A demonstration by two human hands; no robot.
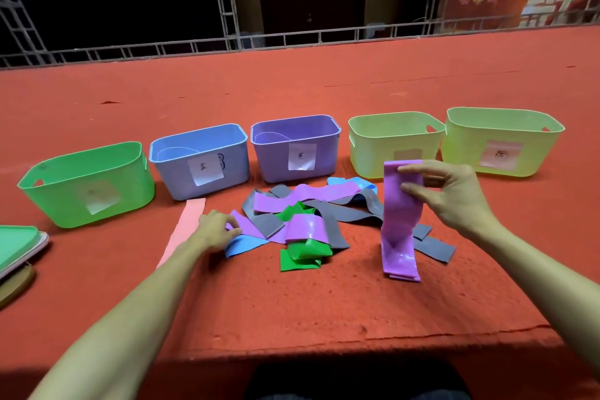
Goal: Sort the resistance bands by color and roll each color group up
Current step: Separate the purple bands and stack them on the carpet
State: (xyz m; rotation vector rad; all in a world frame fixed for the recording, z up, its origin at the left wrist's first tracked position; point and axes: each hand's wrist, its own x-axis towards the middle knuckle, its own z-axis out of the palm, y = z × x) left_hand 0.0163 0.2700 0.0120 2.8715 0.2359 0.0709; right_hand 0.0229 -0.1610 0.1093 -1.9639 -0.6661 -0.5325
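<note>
A heap of resistance bands lies on the red cloth: purple bands [305, 193], grey bands [363, 211], green bands [300, 253] and blue bands [242, 245]. My right hand [451, 191] pinches the top end of a long purple band [401, 221], which hangs down with its lower end folded on the cloth. My left hand [216, 229] rests on the left edge of the heap, fingertips on another purple band [246, 224]; whether it grips it I cannot tell. A pink band [185, 227] lies flat left of that hand.
Behind the heap stands a row of labelled bins: green bin [87, 185], blue bin [201, 161], purple bin [295, 148], two yellow-green bins [394, 144] [501, 141]. Lids [19, 247] are stacked at the left edge. The table's front edge runs near me.
</note>
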